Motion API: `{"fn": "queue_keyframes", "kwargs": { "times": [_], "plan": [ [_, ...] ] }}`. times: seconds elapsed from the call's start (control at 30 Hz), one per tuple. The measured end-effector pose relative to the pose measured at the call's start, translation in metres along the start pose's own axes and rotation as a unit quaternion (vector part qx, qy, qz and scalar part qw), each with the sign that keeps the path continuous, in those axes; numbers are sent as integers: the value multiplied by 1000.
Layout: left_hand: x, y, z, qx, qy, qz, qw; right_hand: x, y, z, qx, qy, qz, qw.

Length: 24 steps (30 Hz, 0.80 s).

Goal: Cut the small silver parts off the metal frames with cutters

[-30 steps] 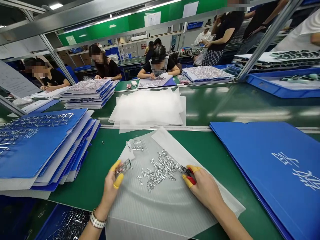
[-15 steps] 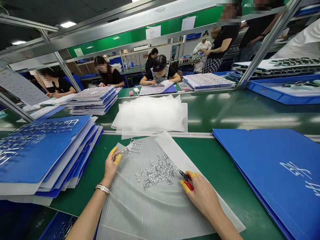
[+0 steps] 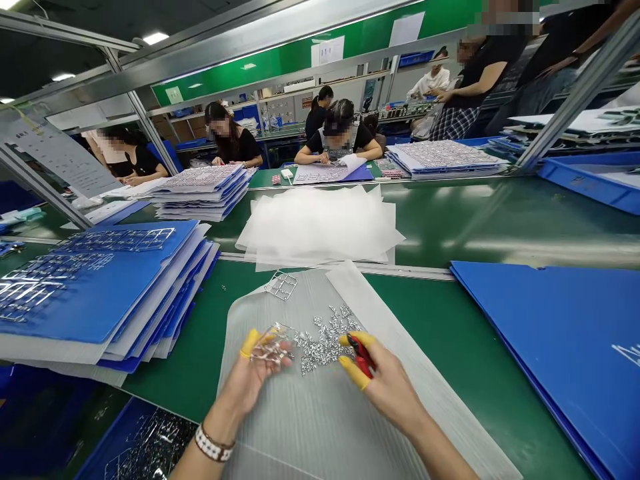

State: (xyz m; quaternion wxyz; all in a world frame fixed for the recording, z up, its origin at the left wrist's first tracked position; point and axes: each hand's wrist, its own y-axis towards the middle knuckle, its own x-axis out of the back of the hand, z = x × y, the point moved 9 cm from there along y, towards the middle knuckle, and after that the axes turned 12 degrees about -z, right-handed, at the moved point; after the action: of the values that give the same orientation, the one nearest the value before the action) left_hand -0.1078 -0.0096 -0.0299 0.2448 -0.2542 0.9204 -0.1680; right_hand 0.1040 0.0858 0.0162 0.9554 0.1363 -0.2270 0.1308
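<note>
My left hand (image 3: 253, 373), with yellow finger covers, holds a shiny sprue frame (image 3: 273, 343) that is smeared by motion. My right hand (image 3: 385, 377) is closed round red-handled nippers (image 3: 361, 353), their tips near the small parts; whether the jaws are apart I cannot tell. Between my hands a heap of small silvery parts (image 3: 323, 347) lies on a translucent foam sheet (image 3: 300, 427). Another sprue frame (image 3: 283, 285) rests at the sheet's far left corner, beyond my left hand.
At left stands a stack of blue boards and white sheets (image 3: 145, 287) with sprue frames on top. White sheets (image 3: 320, 227) lie ahead, a blue board (image 3: 560, 320) at right. Below left, a blue bin (image 3: 115, 433) holds sprues. Co-workers sit across the bench.
My left hand has moved right and toward me with the sprue frame, now beside the heap. The nippers have shifted slightly and point more upward. The whole view has swung a little.
</note>
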Motion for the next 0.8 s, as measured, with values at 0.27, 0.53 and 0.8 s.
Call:
{"fn": "queue_keyframes", "kwargs": {
  "times": [0.27,0.53,0.8],
  "plan": [
    [-31,-22,28,60,15,100,993,-54,4,36,-5,109,67,992],
    [19,-18,9,-133,72,-115,982,-59,3,11,-80,180,-7,980],
    [-9,-8,17,-102,-76,-70,989,-87,-38,74,262,12,-43,964]
  ]
}}
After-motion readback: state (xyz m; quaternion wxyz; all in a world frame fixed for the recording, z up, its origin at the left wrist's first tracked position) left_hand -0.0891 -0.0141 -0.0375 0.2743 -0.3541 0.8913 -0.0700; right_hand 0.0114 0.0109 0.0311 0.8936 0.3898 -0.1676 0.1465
